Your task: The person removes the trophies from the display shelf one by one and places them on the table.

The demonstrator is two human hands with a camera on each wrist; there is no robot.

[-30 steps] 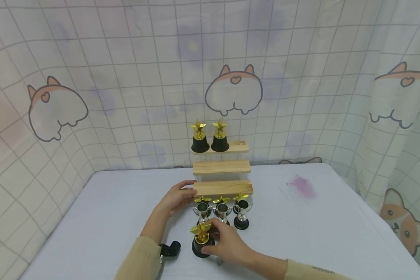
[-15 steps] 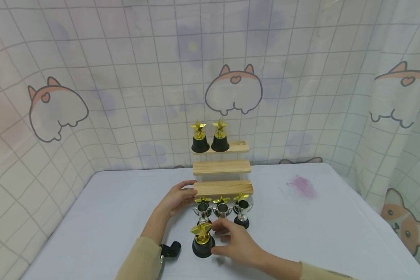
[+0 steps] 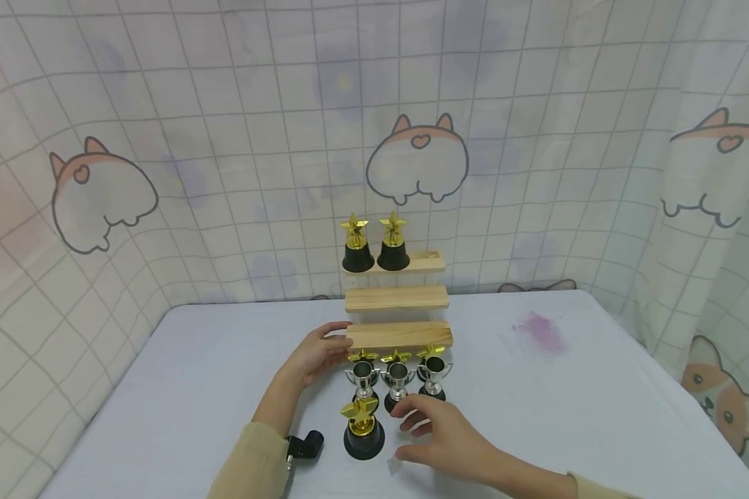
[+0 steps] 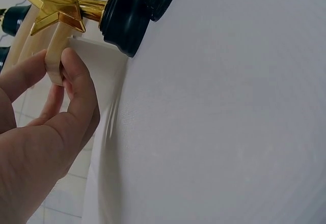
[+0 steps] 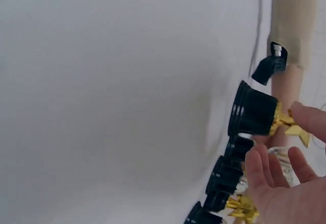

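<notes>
In the head view the left hand (image 3: pixel 315 355) pinches the left end of the lowest wooden shelf board (image 3: pixel 399 335); the left wrist view shows thumb and fingers round the board end (image 4: pixel 54 63). The right hand (image 3: pixel 446 438) is held with fingers apart and nothing between them, just right of a gold star trophy (image 3: pixel 363 435) standing upright on the table. Behind that trophy stand silver cups (image 3: pixel 397 378) on black bases in a row, with gold star trophies (image 3: pixel 431 352) behind them, before the shelf. In the right wrist view, the star trophy (image 5: pixel 254 111) is beside the right hand (image 5: pixel 290 183).
Two star trophies (image 3: pixel 393 244) stand on the top shelf board (image 3: pixel 426 262), towards its left. The middle board (image 3: pixel 396 298) is bare. A black device (image 3: pixel 306 444) is at the left wrist. A patterned curtain (image 3: pixel 256 173) hangs behind the white table (image 3: pixel 537 402).
The right hand has let go of the front star trophy and moved to the right, its fingers spreading. The trophy stays standing. The left hand keeps its place on the shelf.
</notes>
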